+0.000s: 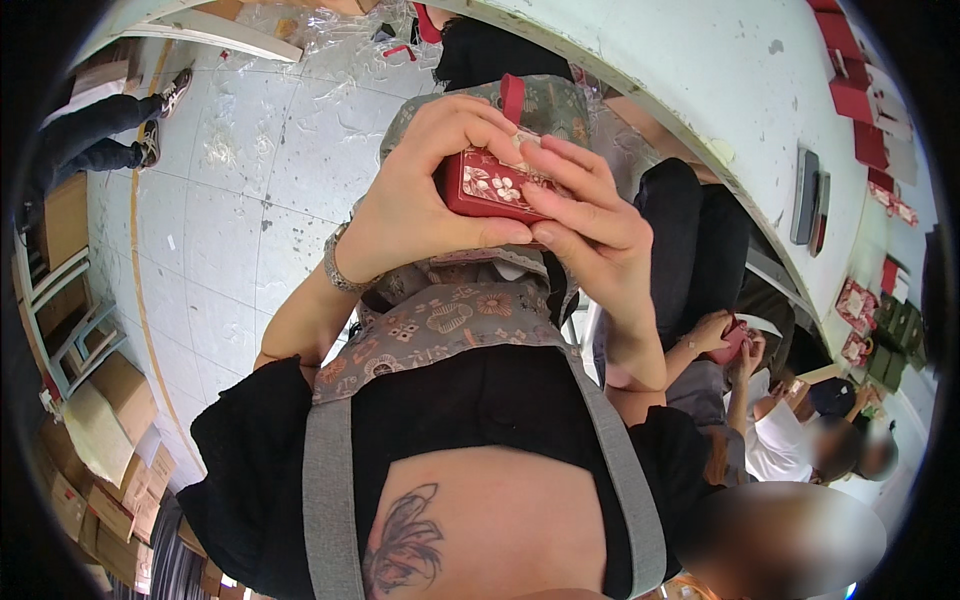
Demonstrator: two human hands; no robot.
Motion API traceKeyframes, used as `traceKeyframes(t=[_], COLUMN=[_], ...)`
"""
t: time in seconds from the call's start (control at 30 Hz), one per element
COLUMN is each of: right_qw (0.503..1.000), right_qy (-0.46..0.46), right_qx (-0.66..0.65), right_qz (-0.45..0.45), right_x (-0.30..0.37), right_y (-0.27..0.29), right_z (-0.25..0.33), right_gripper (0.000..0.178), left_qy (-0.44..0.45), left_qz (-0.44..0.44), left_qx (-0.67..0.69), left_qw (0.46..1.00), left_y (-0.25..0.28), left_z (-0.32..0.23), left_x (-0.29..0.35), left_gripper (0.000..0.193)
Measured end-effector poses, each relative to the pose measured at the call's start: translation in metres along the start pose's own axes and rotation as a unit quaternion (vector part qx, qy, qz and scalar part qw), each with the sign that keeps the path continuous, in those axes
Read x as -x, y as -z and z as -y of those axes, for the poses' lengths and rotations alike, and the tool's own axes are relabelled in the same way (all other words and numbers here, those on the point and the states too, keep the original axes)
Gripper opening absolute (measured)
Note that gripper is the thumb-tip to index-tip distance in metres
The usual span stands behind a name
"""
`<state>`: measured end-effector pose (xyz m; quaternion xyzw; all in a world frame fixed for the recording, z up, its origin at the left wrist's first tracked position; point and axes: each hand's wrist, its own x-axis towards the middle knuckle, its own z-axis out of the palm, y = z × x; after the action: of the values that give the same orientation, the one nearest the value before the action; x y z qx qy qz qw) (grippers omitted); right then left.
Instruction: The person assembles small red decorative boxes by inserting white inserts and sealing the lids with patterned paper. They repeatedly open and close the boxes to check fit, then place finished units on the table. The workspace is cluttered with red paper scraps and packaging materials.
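A small red box [497, 193] with a pale flower pattern is held above my lap, between both hands. My left hand [425, 170] wraps its left side, thumb along the near lower edge and fingers over the top. My right hand [598, 215] grips the right side, with fingers across the top and its thumb close to the left thumb. A red ribbon loop [511, 98] sticks up behind the fingers at the box's far side. Part of the box is hidden by my hands. Below lies my grey flowered apron [450, 320].
A white table [740, 70] curves along the right, carrying a dark handheld device [806, 197], red boxes [855, 105] and dark green boxes [898, 335]. Co-workers sit at right; one holds a red item [728, 343]. Cardboard boxes [115, 400] stand left; clear plastic [330, 50] litters the floor.
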<state>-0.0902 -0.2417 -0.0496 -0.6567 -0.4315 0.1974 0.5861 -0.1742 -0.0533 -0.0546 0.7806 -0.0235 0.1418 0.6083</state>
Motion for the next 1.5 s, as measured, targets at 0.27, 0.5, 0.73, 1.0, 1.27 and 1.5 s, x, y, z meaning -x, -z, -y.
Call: traceKeyframes(t=[0.27, 0.5, 0.73, 1.0, 1.27, 1.5], right_qw=[0.997, 0.995, 0.812, 0.928, 0.867, 0.872], right_qy=[-0.002, 0.002, -0.193, -0.135, -0.151, -0.174], right_qx=[0.051, -0.048, -0.52, -0.33, -0.432, -0.38], right_qz=[-0.056, -0.087, -0.183, -0.11, -0.196, -0.255], right_x=[0.01, 0.016, -0.001, -0.006, 0.003, -0.004], right_y=[-0.016, -0.016, -0.024, -0.025, -0.046, -0.038], right_z=[-0.006, -0.022, -0.007, -0.001, -0.013, -0.019], right_gripper=[0.027, 0.034, 0.086, 0.076, 0.051, 0.029], left_qy=[0.167, -0.02, 0.027, 0.241, 0.24, 0.224], left_qz=[-0.038, -0.008, -0.085, -0.067, -0.069, -0.101], left_qx=[0.197, 0.041, 0.316, 0.492, 0.453, 0.461], left_qw=[0.965, 0.999, 0.944, 0.834, 0.856, 0.852], left_y=[-0.014, -0.006, -0.015, -0.013, -0.023, -0.03], left_z=[0.02, 0.026, 0.033, 0.038, 0.04, 0.041], left_x=[0.018, 0.016, 0.017, 0.014, 0.012, 0.017], left_gripper=[0.041, 0.037, 0.045, 0.089, 0.104, 0.065])
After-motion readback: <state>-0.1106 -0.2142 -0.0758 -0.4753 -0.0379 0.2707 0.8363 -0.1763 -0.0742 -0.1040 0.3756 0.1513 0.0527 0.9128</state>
